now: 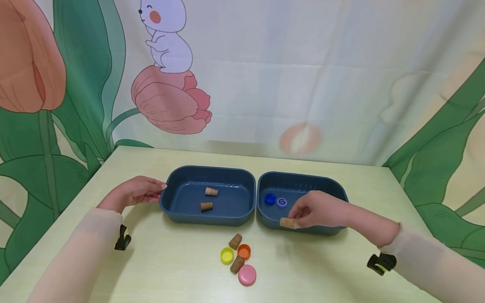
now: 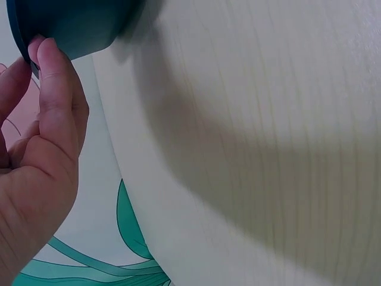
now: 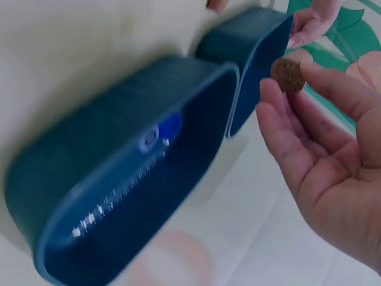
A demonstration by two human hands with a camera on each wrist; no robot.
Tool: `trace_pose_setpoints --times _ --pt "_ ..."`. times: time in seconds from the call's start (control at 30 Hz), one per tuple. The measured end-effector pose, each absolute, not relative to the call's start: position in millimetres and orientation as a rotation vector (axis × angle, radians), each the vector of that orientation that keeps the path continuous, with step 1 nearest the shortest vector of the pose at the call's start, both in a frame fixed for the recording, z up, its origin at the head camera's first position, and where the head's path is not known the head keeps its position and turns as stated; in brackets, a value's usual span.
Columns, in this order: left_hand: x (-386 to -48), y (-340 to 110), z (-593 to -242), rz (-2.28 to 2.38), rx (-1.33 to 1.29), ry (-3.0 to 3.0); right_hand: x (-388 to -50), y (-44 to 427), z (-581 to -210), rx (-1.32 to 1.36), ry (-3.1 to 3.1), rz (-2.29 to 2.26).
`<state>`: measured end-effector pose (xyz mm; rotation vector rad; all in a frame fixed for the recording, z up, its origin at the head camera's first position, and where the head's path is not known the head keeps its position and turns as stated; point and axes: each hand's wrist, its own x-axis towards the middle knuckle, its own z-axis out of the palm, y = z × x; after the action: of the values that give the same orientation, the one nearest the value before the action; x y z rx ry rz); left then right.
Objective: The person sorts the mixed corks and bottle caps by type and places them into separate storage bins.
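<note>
Cream sleeves [image 1: 443, 261] are seen nearest the head camera. By the right hand [image 1: 322, 209], above the right tray [image 1: 266, 221], a cork [image 1: 288, 223] is pinched, its long axis laid sideways, the free end pointed left of the grip. 1 round end is shown face-on only by the right wrist view; 2 other corks [image 1: 211, 192], inside the left tray [image 1: 212, 219] gripped by the left hand [image 1: 141, 191], only by the head view.

Behind the left tray [image 1: 229, 206] and right tray [image 1: 303, 182] a bare strip runs along the far edge of the table [image 1: 166, 261]. The trays stand too close for a hand between. The left hand [image 1: 137, 192] bars the left tray's outer end; the right hand [image 1: 320, 210] overhangs the right tray. In front, two corks [image 1: 237, 264] and three caps [image 1: 247, 275] obstruct the middle, with open surface either side
</note>
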<state>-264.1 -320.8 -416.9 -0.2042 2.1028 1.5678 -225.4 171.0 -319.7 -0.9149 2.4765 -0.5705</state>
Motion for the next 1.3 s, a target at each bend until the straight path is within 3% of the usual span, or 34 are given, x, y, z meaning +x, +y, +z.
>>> trace_pose_setpoints --times 0.5,0.97,1.3 --pt "-265.9 -321.7 -419.0 1.569 -0.208 2.098 -254.5 164.1 -283.6 -0.975 2.404 -0.532" --pt "-267.9 -323.1 -415.3 1.556 -0.201 2.108 -284.5 142.7 -226.4 -1.078 2.457 -0.419" --pt "-265.4 -322.7 -417.6 1.568 -0.193 2.093 -305.0 115.7 -215.1 -1.087 2.457 -0.316"
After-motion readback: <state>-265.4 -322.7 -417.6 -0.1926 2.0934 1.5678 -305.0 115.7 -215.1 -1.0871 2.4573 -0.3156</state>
